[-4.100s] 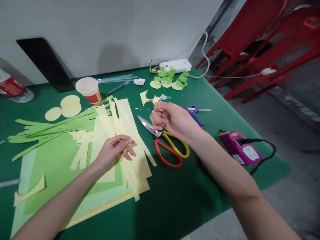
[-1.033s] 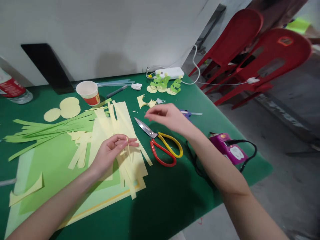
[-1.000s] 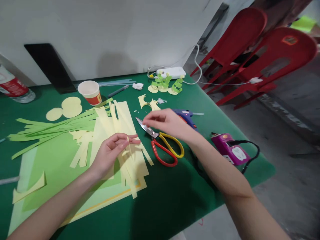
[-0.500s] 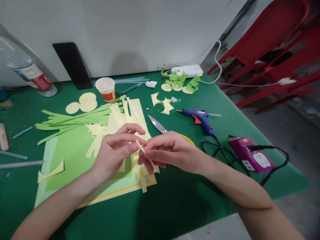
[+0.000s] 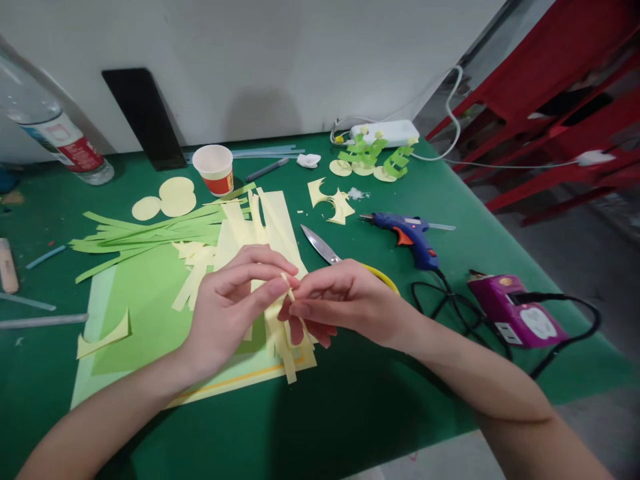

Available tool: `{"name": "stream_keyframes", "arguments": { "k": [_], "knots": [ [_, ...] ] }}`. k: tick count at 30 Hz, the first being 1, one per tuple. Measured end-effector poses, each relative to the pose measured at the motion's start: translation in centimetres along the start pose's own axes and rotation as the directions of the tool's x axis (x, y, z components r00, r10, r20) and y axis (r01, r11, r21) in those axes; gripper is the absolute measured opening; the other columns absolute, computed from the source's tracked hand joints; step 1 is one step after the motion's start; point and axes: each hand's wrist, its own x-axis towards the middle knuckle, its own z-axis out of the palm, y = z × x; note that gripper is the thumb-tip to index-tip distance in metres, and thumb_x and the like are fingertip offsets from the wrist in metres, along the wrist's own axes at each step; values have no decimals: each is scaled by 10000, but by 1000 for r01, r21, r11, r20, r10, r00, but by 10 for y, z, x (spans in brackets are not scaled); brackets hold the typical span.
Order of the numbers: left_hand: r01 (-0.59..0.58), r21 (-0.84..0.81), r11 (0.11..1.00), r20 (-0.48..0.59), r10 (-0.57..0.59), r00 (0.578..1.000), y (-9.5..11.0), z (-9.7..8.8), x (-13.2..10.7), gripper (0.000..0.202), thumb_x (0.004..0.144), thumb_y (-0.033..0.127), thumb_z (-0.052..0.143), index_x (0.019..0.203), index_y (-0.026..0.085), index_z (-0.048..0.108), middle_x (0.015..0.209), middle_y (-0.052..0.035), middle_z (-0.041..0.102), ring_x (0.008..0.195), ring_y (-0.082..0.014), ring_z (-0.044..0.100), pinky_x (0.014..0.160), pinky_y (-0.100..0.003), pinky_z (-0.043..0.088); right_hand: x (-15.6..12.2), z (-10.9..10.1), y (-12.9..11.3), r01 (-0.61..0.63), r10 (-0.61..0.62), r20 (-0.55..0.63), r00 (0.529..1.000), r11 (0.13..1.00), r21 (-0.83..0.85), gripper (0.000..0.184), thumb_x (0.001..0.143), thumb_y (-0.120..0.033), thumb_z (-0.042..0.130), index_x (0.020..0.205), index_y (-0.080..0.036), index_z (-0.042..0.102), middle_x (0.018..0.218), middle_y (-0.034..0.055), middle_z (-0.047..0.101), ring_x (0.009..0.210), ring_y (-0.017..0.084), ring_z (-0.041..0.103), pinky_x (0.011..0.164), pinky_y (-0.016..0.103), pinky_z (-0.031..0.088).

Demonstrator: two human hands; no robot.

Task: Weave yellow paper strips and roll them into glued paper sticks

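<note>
Between my two hands is a narrow strip of pale yellow paper, pinched near one end. My left hand has thumb and fingertips closed on that end. Thumb and forefinger of my right hand grip the strip just beside them, its other fingers curled below. Under the hands lie more pale yellow paper strips on yellow and green sheets. Scissors with yellow handles rest behind my right hand, which partly hides them. Green paper strips lie in a pile to the left.
A blue glue gun lies at the right, its cord near a purple power socket. Farther back are a paper cup, yellow paper circles, green curled-paper pieces on round bases, a black phone-like slab and a bottle.
The strip's tip has turned more upright between my fingertips, and my left fingers have closed in nearer to the right hand. The whole view has shifted slightly.
</note>
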Motion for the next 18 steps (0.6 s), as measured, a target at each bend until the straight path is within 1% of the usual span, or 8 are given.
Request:
{"name": "stream_keyframes", "arguments": {
  "k": [4, 8, 13, 15, 18],
  "knots": [
    [-9, 72, 997, -17, 11, 1000, 0, 0, 2, 120, 779, 231, 632, 744, 307, 718, 817, 22, 669, 862, -147, 577, 956, -341, 413, 2, -2, 2, -19, 19, -18, 1000, 1000, 19, 140, 785, -262, 607, 817, -146, 679, 673, 20, 656, 481, 40, 532, 422, 138, 403],
    [-15, 151, 988, 0, 15, 1000, 0, -1, 4, 127, 770, 214, 637, 710, 294, 714, 791, 27, 672, 827, -145, 582, 1019, -365, 356, 4, -2, 3, -28, 30, -59, 998, 999, 39, 145, 713, -273, 676, 746, -134, 652, 643, 15, 651, 466, 50, 544, 424, 152, 442],
    [-31, 228, 973, 23, 26, 999, 0, -1, 6, 197, 790, 132, 593, 731, 285, 702, 830, 40, 671, 827, -130, 584, 1006, -336, 376, 8, -2, 5, -30, 28, -153, 988, 999, -11, 188, 671, -306, 702, 659, -139, 615, 603, 0, 625, 445, 49, 536, 434, 168, 470],
    [-45, 227, 973, 39, 37, 999, -1, 0, 5, 215, 783, 111, 590, 739, 288, 703, 827, 44, 675, 811, -128, 589, 1001, -339, 381, 9, -1, 7, -22, 16, -170, 985, 999, -37, 198, 676, -309, 696, 642, -139, 602, 600, -3, 615, 449, 51, 542, 447, 174, 481],
    [-47, 248, 968, 36, 39, 999, -1, 1, 5, 210, 770, 109, 602, 722, 284, 709, 805, 40, 685, 775, -135, 598, 992, -352, 390, 10, -1, 10, 11, -28, -176, 984, 995, -99, 181, 702, -301, 673, 660, -141, 600, 577, -10, 585, 458, 62, 554, 457, 185, 489]
  ]
}}
